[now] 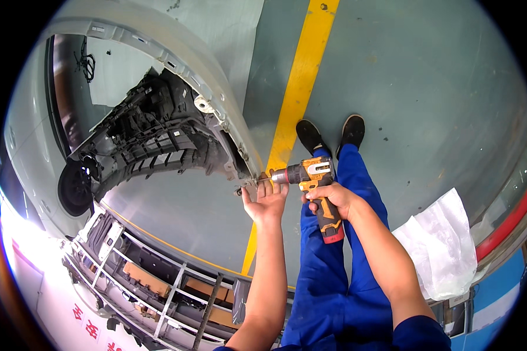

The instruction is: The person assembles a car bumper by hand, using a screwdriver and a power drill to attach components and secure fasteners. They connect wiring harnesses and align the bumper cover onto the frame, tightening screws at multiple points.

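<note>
My right hand (338,198) is wrapped around the grip of a cordless drill (319,169), orange and black with a red battery base. The drill's chuck and thin bit point left, toward the edge of a pale car body panel (238,120). Palm up, my left hand (268,202) lies just below the chuck and bit, its fingers stretched out and thumb apart. Its fingertips are beside the panel's lower corner (249,180); whether they touch the bit or the panel I cannot tell.
A dark plastic liner (175,126) shows inside the car body, with a wheel (74,187) at far left. A metal rack (175,286) holding parts stands at lower left. White sheeting (442,248) lies at right, near a red tube (505,231). A yellow line (298,88) crosses the floor.
</note>
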Demonstrator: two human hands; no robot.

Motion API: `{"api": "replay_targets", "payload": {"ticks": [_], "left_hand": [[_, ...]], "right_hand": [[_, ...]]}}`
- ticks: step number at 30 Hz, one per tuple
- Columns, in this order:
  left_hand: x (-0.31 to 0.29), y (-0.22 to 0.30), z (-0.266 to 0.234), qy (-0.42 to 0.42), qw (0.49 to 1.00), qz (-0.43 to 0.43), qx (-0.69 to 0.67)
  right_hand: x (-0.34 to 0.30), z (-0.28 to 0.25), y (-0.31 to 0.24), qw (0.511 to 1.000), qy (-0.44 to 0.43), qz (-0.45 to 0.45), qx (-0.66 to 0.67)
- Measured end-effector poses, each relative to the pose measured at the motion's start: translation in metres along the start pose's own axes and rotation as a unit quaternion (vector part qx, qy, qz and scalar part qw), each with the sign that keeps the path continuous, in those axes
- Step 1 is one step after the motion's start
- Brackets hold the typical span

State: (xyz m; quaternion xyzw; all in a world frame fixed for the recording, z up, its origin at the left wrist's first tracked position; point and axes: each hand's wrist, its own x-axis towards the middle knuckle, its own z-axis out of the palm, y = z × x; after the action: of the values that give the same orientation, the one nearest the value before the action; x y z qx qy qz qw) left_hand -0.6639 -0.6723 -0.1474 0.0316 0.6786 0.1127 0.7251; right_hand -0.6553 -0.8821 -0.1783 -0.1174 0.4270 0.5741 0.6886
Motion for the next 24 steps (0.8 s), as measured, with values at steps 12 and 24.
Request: {"api": "replay_targets", "payload": {"ticks": [12, 24], "left_hand": [[0.027, 0.018, -0.018, 0.043, 0.997, -0.003, 0.061], [0.038, 0.017, -0.036, 0.005, 0.994, 0.059, 0.089]], "right_hand": [[0.019, -0.004, 0.035, 0.991, -0.025, 0.041, 0.123], [0.011, -0.007, 0.029, 0.992, -0.026, 0.035, 0.122]]}}
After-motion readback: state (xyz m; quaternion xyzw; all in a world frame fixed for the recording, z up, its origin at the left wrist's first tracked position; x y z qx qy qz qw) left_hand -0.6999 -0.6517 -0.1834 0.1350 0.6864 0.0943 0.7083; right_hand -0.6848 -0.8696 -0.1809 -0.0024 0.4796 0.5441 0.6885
